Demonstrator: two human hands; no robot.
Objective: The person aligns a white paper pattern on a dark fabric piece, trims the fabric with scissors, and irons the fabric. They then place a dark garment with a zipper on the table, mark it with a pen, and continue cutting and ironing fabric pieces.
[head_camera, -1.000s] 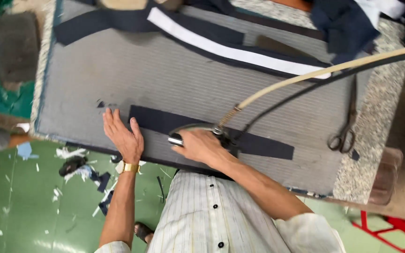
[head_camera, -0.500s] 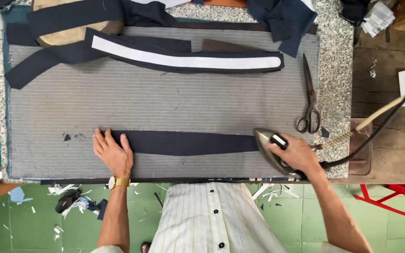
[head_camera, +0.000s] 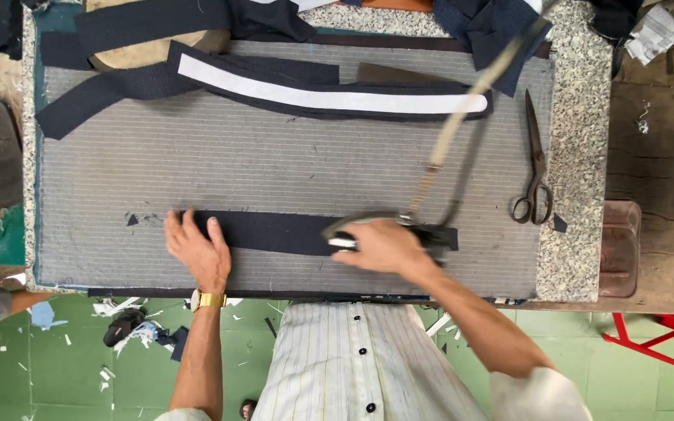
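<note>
Left hand flat, palm down, fingers spread and pointing away from body; forearm straight, near vertical in view. Right hand closed in a grip, knuckles up; right forearm angles in from lower right, elbow bent outward.

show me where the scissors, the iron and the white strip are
scissors (head_camera: 536,160), head view, on the blades near the pivot.
iron (head_camera: 345,231), head view, on its front edge.
white strip (head_camera: 329,97), head view, at its middle.
</note>
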